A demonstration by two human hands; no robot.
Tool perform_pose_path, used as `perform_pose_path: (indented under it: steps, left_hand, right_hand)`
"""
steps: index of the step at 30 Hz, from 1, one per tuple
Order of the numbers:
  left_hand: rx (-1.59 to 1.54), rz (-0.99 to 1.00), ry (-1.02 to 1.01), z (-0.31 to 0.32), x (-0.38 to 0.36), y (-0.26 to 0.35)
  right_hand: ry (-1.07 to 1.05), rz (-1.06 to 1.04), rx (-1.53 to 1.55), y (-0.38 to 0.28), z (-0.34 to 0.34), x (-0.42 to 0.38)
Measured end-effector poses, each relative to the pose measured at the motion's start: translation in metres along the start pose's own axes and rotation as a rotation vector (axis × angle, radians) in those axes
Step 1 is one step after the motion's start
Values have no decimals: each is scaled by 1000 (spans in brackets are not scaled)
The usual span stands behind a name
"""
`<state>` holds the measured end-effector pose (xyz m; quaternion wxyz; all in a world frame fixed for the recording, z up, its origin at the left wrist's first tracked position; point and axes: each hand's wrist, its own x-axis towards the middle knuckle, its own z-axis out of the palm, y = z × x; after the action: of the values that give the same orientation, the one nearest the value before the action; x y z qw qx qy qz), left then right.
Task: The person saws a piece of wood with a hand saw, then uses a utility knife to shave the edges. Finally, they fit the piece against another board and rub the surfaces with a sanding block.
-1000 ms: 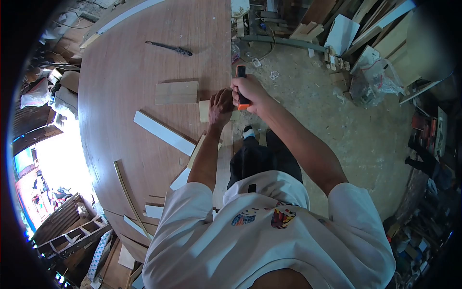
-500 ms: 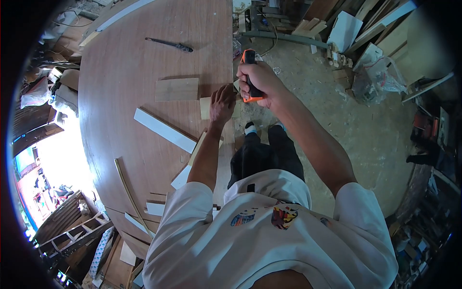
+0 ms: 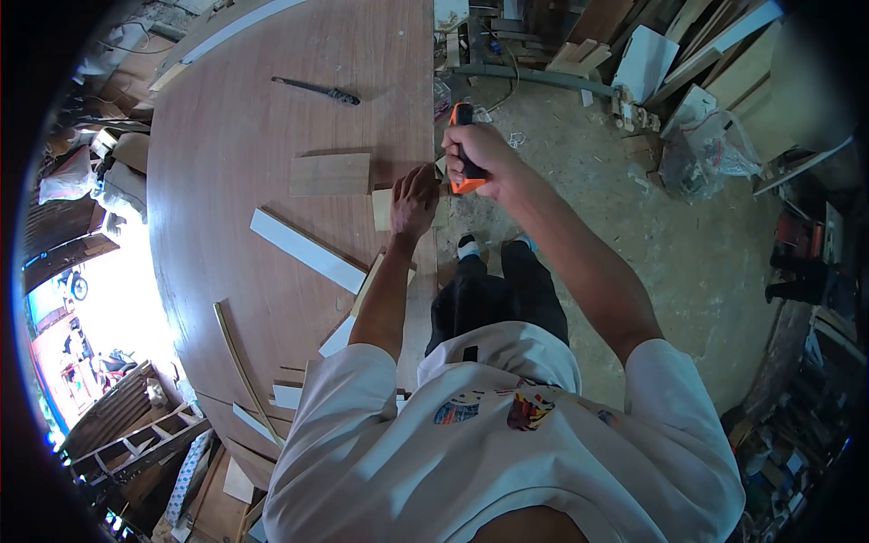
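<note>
My right hand (image 3: 483, 157) is wrapped round the orange-and-black handle of a handsaw (image 3: 463, 116), just beyond the table's right edge. Its blade is mostly hidden from this angle. Close by on the left, my left hand (image 3: 415, 201) presses down on a short pale wooden board (image 3: 383, 210) at that edge, its fingers bent over the far side. The fingertips are hard to make out. Another flat wooden piece (image 3: 330, 175) lies just left of this board on the table.
The brown wooden table (image 3: 208, 181) carries a long white-faced strip (image 3: 308, 250), a dark slender tool (image 3: 317, 89) and a thin curved strip (image 3: 237, 357). Scrap boards (image 3: 647, 63) and a clear plastic bag (image 3: 706, 149) lie to the right on the concrete floor (image 3: 625, 226).
My right hand and the handsaw handle have shifted slightly left and toward my body. My left hand stays on the wooden board. The whole view has moved a little.
</note>
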<state>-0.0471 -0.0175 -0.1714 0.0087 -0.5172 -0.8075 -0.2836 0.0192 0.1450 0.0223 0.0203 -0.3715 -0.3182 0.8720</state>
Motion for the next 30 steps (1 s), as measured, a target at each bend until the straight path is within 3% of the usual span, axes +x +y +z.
perform_pose_path:
  steps: [13,26,30]
  left_hand:
    - [-38,-8,-67,-8,1,4]
    - [-68,15,38,-4,4,2]
    - [-86,8,45,-8,1,5]
  right_hand:
    - [-19,-13,91,1,-8,-4]
    - [23,14,5,26,0,8]
    - [-34,-34,47,4,-5,-25]
